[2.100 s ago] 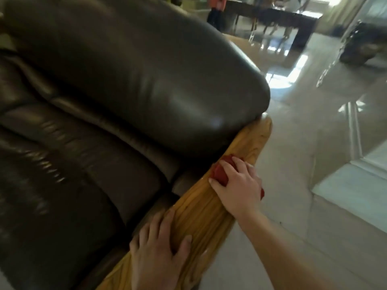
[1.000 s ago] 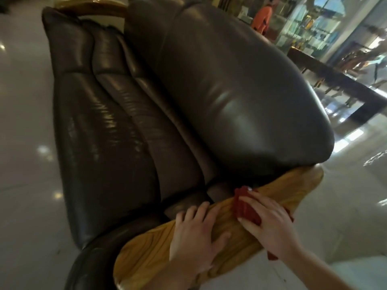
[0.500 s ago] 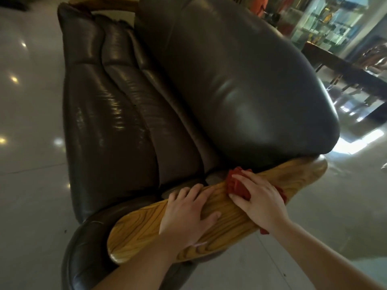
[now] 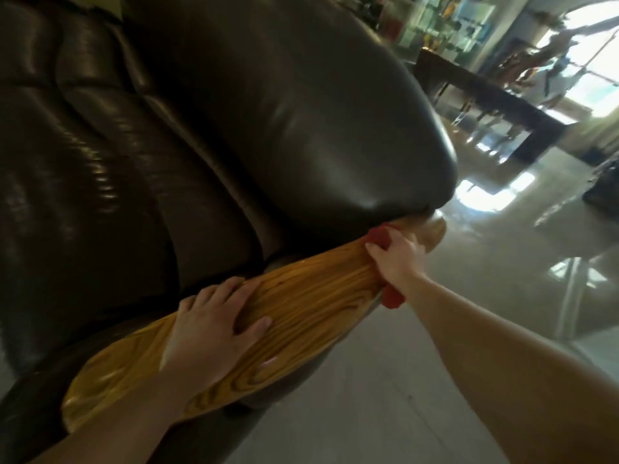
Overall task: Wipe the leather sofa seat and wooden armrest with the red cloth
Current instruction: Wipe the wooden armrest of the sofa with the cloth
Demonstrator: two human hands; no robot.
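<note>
- The leather sofa (image 4: pixel 207 135) fills the left and middle of the view. Its fat back cushion (image 4: pixel 301 112) bulges to the right and overhangs the far end of the armrest, so that end can only be reached by going in under the leather.
- The sofa seat (image 4: pixel 83 182) lies to the left, dark and glossy, with nothing resting on it. Neither hand touches it, so I judge the seat is not the part being worked on at this moment.
- The wooden armrest (image 4: pixel 301 309) runs from the near left up to the far right, a long varnished plank with bold grain. It shines as if damp or polished; which of the two I cannot tell.
- The left hand (image 4: pixel 214 333) lies flat on the near half of the armrest, fingers spread and holding nothing. It looks placed there as a brace, taking the person's lean while the other arm stretches out.
- The right hand (image 4: pixel 398 259) is at the far end of the armrest, just under the cushion's edge. Its grip is closed over the cloth, pressing it down on the wood and round the outer edge.
- The red cloth (image 4: pixel 380 241) is bunched under that hand: one fold shows beyond the fingertips, another hangs below the wrist off the armrest's right side. Bunched like this, it gives a firm pad for rubbing the narrow tip.
</note>
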